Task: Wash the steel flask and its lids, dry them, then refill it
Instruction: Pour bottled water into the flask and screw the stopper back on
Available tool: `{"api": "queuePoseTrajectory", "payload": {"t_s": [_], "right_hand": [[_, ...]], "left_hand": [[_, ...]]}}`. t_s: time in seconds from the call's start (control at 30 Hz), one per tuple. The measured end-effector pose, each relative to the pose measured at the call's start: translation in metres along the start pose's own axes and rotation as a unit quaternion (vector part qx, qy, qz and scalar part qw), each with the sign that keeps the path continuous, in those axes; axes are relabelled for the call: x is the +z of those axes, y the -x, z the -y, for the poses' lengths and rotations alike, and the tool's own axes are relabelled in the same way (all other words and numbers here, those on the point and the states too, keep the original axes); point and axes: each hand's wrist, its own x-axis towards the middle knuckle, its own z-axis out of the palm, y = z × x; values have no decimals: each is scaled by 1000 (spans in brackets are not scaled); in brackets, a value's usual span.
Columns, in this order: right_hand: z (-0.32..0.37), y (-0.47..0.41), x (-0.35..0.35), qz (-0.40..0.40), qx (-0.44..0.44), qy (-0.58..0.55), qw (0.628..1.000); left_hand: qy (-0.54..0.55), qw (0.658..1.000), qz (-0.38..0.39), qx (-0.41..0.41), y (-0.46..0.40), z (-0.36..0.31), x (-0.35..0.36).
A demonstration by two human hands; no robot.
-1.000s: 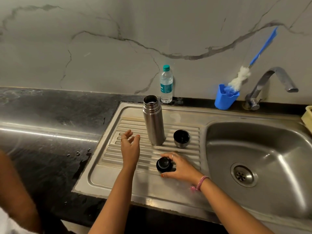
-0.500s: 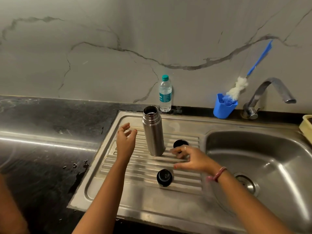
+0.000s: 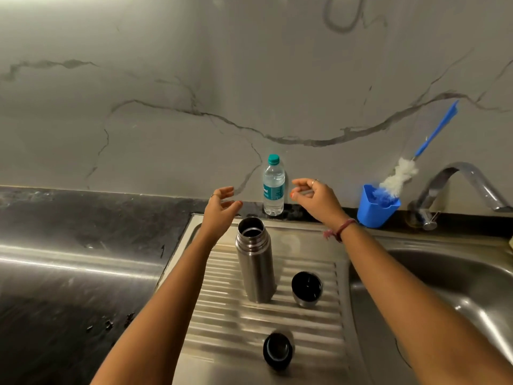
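While the steel flask [image 3: 256,262] stands upright and uncapped on the ribbed drainboard [image 3: 313,318] of the sink unit, both of its lids lie apart from it on the same ribs. The steel cup lid [image 3: 306,289] rests just right of the flask base, mouth facing up, its dark interior visible. The black stopper lid [image 3: 278,350] lies nearer the viewer, well apart from the flask and toward the near edge of the drainboard.

Both hands are raised beyond the flask, at the far edge of the drainboard, and hold nothing. The left hand [image 3: 222,204] has its fingers loosely curled and spread, thumb apart from them. The right hand [image 3: 316,197] is likewise loosely curled, its fingertips pointing left. A ring shows on one finger of each hand, and a reddish band circles the right wrist.

Between the two hands, a clear plastic water bottle [image 3: 273,187] with a teal cap stands upright on the dark table [image 3: 83,245] against the marbled wall [image 3: 194,79]. It touches neither hand.

To the right, a blue holder [image 3: 374,209] stands at the wall; a bottle brush [image 3: 416,159] with white bristles and a blue handle leans out of it toward the upper right. Farther right, a curved steel tap [image 3: 460,187] reaches over the sink basin [image 3: 455,287]. Small dark specks lie on the table left of the drainboard.
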Motion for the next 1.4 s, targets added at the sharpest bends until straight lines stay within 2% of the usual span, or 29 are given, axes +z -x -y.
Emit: {"api": "queuePoseTrajectory", "payload": {"t_s": [0.2,0.4,0.5,0.87,1.23,1.4], "right_hand": [[18,-69,13,-34,-34,97,994],[24,-112,33,14,-35,221,975],[24,-118,39,13,-28,248,968],[23,-97,29,-87,-27,206,974],[125,-44,-39,-144,-157,152,965],[167,-6,-72,-153,-186,128,962]], "left_hand": [[-1,1000,16,-16,-34,11,12],[-19,999,39,-18,-55,21,16],[-27,998,47,-12,-59,22,17],[-43,997,51,28,-54,5,3],[-39,992,39,112,-20,-66,-19],[-46,982,43,177,17,-114,-18]]}}
